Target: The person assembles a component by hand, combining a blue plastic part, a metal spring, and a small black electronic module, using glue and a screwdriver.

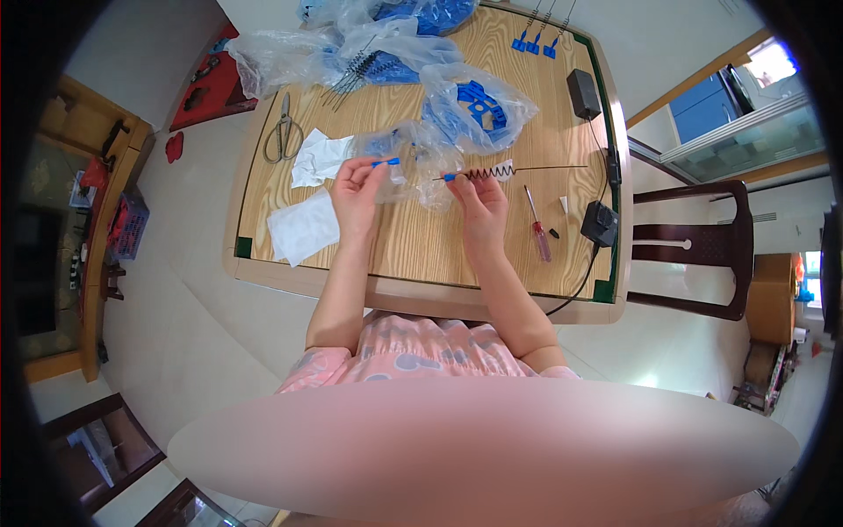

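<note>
My left hand (356, 189) is raised over the table's middle, pinching a small blue plastic piece (386, 162) between thumb and fingertips. To its right, my right hand (481, 211) is closed on a black coiled spring wire (492, 172). The wire's long straight end points right, and a small blue part (450, 176) sits at its left end by my fingertips. A short thin tip sticks out past that blue part toward my left hand. The two pieces are apart. Behind and between my hands lie clear plastic bags (430, 184).
Scissors (284, 136) and white paper sheets (303, 228) lie left. A screwdriver (538, 233), a black adapter (600, 223) and a black box (583, 94) with cables are right. Bags of blue parts (479, 110), loose spring wires (356, 75) and finished-looking blue-ended wires (533, 44) lie far back.
</note>
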A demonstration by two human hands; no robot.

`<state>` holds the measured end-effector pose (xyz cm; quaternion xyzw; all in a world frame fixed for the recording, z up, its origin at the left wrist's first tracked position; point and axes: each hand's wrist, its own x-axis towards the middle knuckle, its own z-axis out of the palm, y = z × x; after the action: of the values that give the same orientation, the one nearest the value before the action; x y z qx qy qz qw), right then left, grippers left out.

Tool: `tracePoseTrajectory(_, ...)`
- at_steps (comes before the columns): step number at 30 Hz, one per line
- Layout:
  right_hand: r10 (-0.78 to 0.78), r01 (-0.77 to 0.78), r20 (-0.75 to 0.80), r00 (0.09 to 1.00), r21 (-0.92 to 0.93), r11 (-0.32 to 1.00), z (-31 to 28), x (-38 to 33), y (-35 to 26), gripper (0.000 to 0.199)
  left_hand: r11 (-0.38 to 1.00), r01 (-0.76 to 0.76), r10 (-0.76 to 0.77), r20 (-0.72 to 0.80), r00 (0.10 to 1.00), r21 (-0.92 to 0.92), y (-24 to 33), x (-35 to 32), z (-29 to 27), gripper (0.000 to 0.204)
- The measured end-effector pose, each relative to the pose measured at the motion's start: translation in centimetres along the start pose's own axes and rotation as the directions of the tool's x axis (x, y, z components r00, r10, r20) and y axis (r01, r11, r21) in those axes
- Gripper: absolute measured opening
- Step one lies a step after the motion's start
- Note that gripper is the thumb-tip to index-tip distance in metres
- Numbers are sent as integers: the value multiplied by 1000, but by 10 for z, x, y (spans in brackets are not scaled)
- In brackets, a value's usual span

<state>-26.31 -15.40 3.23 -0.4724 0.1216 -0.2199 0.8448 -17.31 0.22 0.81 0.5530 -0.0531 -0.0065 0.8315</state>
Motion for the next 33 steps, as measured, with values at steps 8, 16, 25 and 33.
tracePoseTrajectory(8, -39, 35, 110, 993, 34, 999, 22, -2, -1, 10, 896, 238, -139, 273, 952, -374, 29, -34, -1, 15)
tracePoseTrajectory(16, -83, 84, 204, 975, 5, 996, 19, -20, -21, 16, 996, 57, -36, 285, 958, -65, 15, -55, 10, 16)
tracePoseTrajectory(25, -5, 113, 375, 927, -265, 958, 15, -9, -53, 20, 998, 55, -42, 302, 952, -34, 19, -63, 21, 16)
tracePoseTrajectory(33, -20, 176, 415, 910, -342, 923, 11, -7, -70, 18, 994, 93, -66, 346, 936, -62, 20, -72, 25, 15)
